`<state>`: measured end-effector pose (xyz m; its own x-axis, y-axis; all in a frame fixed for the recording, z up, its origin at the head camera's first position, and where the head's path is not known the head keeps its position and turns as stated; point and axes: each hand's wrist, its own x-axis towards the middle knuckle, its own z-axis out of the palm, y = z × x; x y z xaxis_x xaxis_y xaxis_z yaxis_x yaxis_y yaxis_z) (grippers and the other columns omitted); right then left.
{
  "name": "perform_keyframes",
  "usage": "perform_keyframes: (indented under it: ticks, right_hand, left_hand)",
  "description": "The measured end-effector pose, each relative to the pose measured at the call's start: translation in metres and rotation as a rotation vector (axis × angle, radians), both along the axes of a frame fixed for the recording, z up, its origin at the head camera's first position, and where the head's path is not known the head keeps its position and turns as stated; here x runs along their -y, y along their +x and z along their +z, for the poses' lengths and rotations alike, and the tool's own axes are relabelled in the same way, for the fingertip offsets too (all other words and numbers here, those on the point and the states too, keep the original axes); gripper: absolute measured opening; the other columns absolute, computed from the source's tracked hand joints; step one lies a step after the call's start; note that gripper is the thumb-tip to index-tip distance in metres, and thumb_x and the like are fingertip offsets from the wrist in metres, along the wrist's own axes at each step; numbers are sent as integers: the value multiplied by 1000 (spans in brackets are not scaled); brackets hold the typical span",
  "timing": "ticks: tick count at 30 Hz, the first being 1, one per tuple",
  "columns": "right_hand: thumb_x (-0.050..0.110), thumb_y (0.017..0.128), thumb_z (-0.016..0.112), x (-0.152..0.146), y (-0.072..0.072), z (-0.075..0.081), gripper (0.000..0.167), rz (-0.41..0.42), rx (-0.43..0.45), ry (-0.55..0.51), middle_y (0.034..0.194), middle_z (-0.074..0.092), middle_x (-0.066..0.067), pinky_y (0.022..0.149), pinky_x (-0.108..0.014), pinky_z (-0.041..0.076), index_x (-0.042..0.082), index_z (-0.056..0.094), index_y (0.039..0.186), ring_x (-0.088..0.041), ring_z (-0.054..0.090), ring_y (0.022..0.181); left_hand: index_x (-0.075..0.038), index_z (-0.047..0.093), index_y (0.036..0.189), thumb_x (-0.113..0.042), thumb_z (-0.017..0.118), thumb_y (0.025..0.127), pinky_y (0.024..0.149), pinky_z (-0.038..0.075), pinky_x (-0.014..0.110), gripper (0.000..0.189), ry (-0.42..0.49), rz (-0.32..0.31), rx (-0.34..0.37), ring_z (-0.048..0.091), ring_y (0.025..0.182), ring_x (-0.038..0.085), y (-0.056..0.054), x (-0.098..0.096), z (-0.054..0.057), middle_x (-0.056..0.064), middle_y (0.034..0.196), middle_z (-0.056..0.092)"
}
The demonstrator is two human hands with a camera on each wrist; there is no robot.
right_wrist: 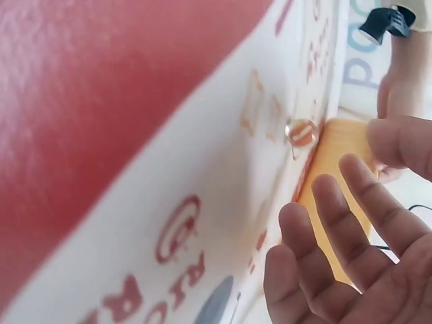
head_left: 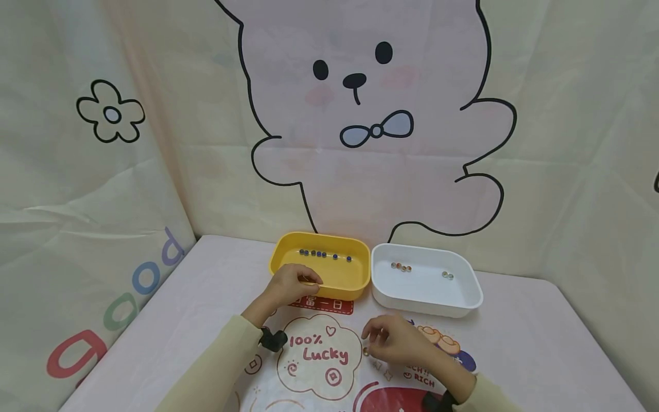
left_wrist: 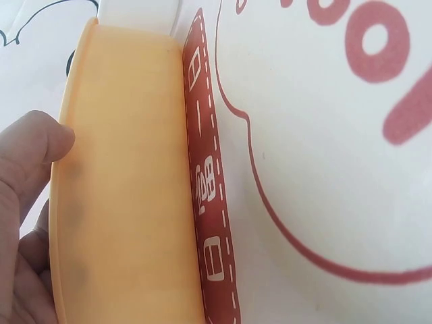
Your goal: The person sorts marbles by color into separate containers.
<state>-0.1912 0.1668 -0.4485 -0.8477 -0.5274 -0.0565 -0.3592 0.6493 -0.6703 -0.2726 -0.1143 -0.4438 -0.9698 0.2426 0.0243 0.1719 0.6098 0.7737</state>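
My left hand (head_left: 294,284) is at the near-left rim of a yellow tray (head_left: 355,286). In the left wrist view the thumb laps over the rim of the yellow tray (left_wrist: 128,169) and the other fingers lie behind it, gripping the edge. Several dark blue marbles (head_left: 318,254) are spread along the tray's floor. My right hand (head_left: 399,340) hovers low over the table, its fingers loosely bent and holding nothing. Just beside its fingertips, a clear marble with an orange swirl (right_wrist: 301,133) lies on the printed cloth.
Right of the yellow tray stands a white tray (head_left: 427,303), close against it, with several orange-and-clear marbles (head_left: 401,267) and two pale marbles (head_left: 448,276) inside. A printed cloth (head_left: 247,395) covers the table. Behind it hangs a curtain (head_left: 216,189) with a bear drawing.
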Motion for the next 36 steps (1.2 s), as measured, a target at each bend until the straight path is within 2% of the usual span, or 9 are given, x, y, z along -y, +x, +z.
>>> perform_keyframes:
  ticks: [5, 17, 36]
  right_hand:
    - [21, 79, 74, 4, 3, -3, 12, 2, 21, 44, 78, 59, 14, 61, -21, 46, 24, 70, 90, -6, 52, 70]
    - [23, 77, 77, 8, 2, -8, 12, -25, -6, 117, 77, 58, 16, 62, -21, 44, 30, 68, 83, -6, 51, 70]
    - [21, 78, 76, 8, 0, -8, 10, -13, 0, 134, 76, 58, 17, 64, -21, 45, 28, 69, 81, -5, 51, 71]
  left_hand:
    - [-31, 73, 83, -29, 75, 80, 82, 48, 32, 4, 3, 6, 4, 56, 90, 15, 0, 0, 0, -11, 90, 67]
    - [-32, 73, 83, -30, 75, 80, 84, 48, 34, 4, -4, 11, 3, 56, 91, 15, 0, 0, 0, -11, 91, 67]
    - [-32, 73, 83, -29, 75, 80, 84, 48, 34, 4, -7, 13, 9, 56, 91, 15, 0, -1, 0, -11, 91, 66]
